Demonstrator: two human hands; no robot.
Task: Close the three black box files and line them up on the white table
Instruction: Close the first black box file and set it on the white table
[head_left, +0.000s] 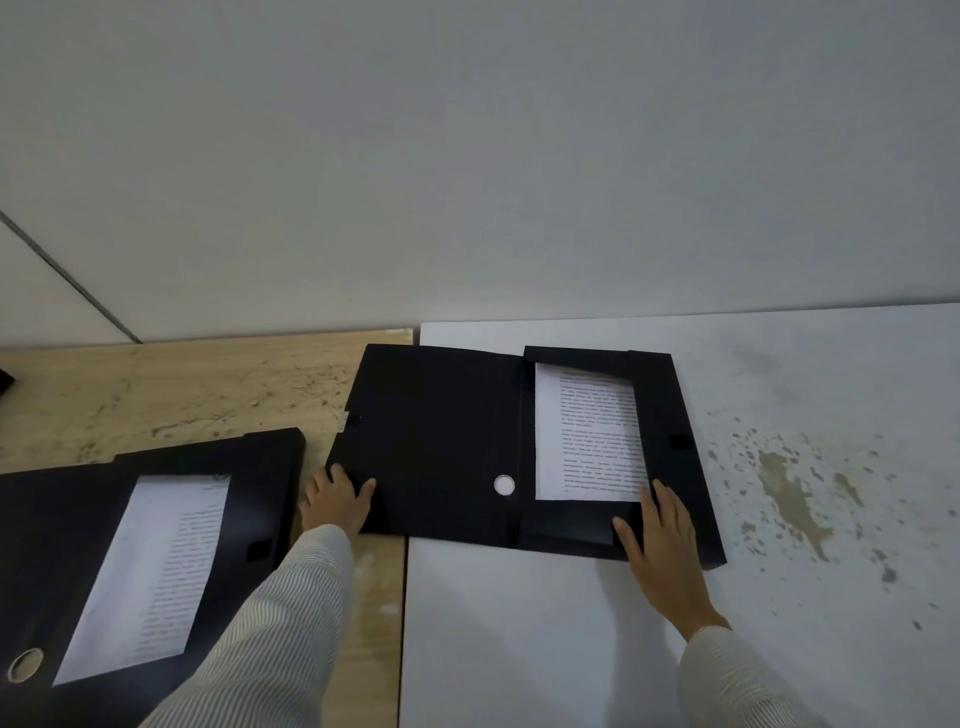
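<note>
An open black box file (447, 441) lies across the seam between the wooden table and the white table (519, 649). Its lid is spread flat to the left and printed paper (589, 431) sits in its tray on the right. My left hand (337, 501) grips the lid's near left corner, thumb on top. Flat on the tray's near flap rests my right hand (662, 545), fingers apart, fingertips at the paper's lower edge. A second open black box file (244, 499) with paper (145, 577) lies on the wooden table at the left.
The wooden table (182, 395) has a scuffed surface. Brown stains (789, 499) mark the right part of the white table. A grey wall (467, 156) rises just behind both tables. A small dark object (5, 379) shows at the far left edge.
</note>
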